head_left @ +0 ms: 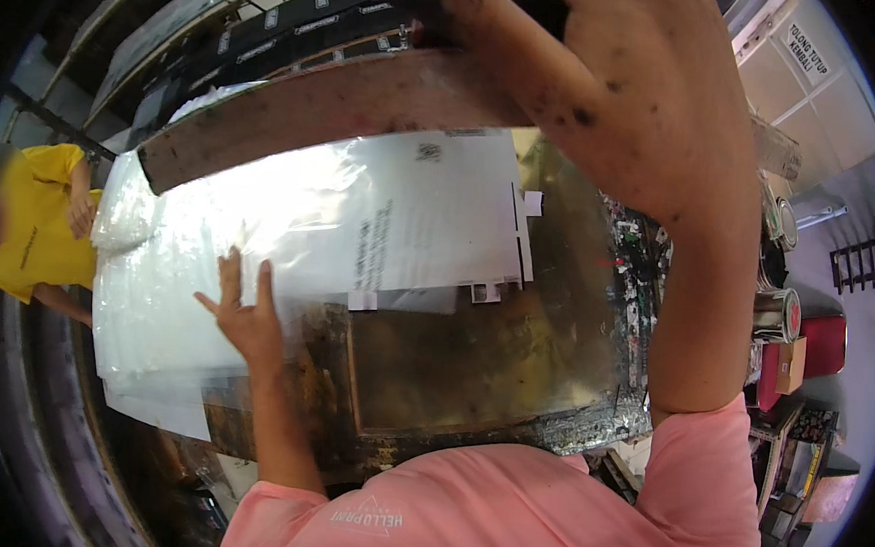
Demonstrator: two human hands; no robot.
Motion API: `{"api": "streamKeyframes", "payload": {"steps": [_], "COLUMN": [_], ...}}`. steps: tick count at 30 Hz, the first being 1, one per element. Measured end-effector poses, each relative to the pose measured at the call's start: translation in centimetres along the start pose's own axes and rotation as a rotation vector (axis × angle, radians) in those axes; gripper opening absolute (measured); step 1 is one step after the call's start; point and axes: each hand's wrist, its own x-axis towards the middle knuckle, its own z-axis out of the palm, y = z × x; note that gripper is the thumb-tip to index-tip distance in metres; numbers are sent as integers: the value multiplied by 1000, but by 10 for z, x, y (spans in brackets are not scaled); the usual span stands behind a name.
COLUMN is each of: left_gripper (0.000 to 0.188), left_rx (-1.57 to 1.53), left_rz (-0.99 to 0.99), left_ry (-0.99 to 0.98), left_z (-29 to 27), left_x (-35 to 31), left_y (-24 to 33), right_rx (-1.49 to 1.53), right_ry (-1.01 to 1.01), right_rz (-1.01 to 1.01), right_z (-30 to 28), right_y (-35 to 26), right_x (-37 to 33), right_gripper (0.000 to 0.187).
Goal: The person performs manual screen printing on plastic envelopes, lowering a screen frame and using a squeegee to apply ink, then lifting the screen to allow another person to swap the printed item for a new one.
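Observation:
My left hand (249, 317) lies spread over a stack of clear plastic sheets (154, 326), fingers apart. The top sheet bears dark print and extends right across the stained printing table (471, 376). Small paper tabs (363, 300) sit along its edges. Close to the camera, my ink-stained right hand (628, 115) is raised, its thumb bent round something dark at the top edge. Its other fingers are hidden, so what it grips cannot be made out. Just beneath it, a brown wooden frame bar (348, 103) hangs tilted above the sheets.
At the left stands a person in a yellow shirt (45, 219). Racks with dark printed material (312, 35) rise behind the bar. On the right are a metal can (777, 316), a red chair (823, 352) and a cluttered shelf (796, 476).

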Motion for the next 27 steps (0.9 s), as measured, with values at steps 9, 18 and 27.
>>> {"api": "streamKeyframes", "payload": {"steps": [9, 18, 27], "left_gripper": [81, 116, 110], "left_rx": [-111, 16, -74], "left_rz": [148, 640, 709], "left_ry": [-254, -658, -678], "left_z": [17, 94, 91], "left_x": [-8, -69, -83], "left_y": [29, 160, 179], "right_rx": [32, 56, 111], "right_ry": [67, -103, -23], "right_rz": [-46, -18, -87], "right_z": [14, 1, 10], "right_y": [-1, -2, 19], "right_x": [-19, -10, -21], "right_gripper": [54, 62, 58]}}
